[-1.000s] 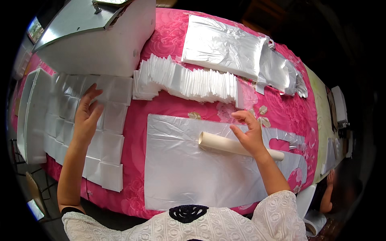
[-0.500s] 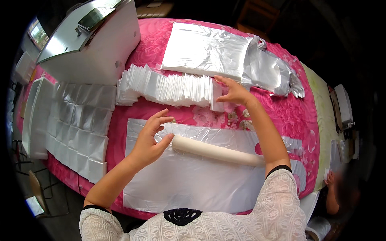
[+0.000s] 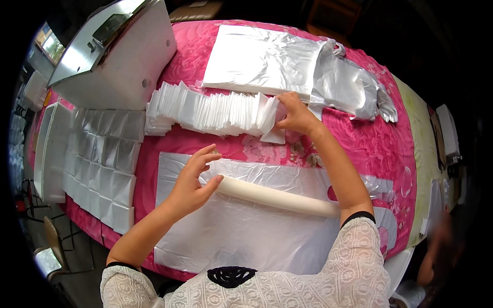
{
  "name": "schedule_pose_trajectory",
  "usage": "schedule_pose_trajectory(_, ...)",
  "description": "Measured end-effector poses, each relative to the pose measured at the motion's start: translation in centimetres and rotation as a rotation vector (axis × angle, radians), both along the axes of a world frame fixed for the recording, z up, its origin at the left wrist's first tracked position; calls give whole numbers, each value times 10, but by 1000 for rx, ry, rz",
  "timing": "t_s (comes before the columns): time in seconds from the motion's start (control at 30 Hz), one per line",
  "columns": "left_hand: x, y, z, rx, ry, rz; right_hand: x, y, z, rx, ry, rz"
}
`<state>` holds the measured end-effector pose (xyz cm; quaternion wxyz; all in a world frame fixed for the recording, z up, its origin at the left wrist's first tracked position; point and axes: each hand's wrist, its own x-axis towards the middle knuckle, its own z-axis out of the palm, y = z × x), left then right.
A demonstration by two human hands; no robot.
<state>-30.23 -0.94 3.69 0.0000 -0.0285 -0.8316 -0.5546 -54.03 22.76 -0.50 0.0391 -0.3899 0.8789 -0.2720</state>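
Many folded white packets (image 3: 215,112) are standing in a row on the pink-covered tabletop (image 3: 359,139), the right hand (image 3: 299,115) touching their right end; whether its fingers are gripping one, I cannot tell. The left hand (image 3: 191,186) is hovering with fingers open just beside a pale tube (image 3: 277,197), which is lying on plastic film (image 3: 241,236). Farther back, silvery sheets (image 3: 262,57) are lying stacked.

The tube (image 3: 280,199) lies on the bag (image 3: 231,241), before the packet row (image 3: 221,110).
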Motion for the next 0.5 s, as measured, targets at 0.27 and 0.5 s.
schedule_pose_trajectory(0.27, 4, -3, -3, -20, -30, 0, 0, -7, 4, -82, -86, 45)
schedule_pose_trajectory(0.5, 8, -6, -2, -25, -62, 7, 5, -8, 1, -186, 33, 37)
